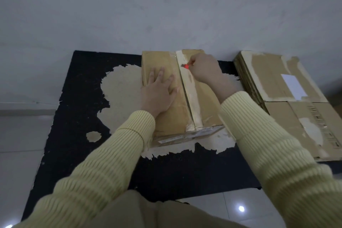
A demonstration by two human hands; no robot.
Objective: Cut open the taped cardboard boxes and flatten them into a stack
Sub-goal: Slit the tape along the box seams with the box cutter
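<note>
My L hand (159, 89) flat, fingers straight, on brown cardboard box (172, 116); R hand (205, 69) pinches red cutter (186, 66) at glossy tape (192, 98).

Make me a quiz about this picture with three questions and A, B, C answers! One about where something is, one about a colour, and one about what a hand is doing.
1. Where is the flat stack?
A) left of the box
B) right of the box
C) on top of the box

2. What colour is the cutter?
A) red
B) blue
C) green

3. What is the left hand doing?
A) gripping the cutter
B) pressing flat on the box
C) hanging in the air

Answers:
1 B, the stack lies to the box's right.
2 A, a red tip shows in the right hand.
3 B, its fingers lie straight on the box top.
</note>
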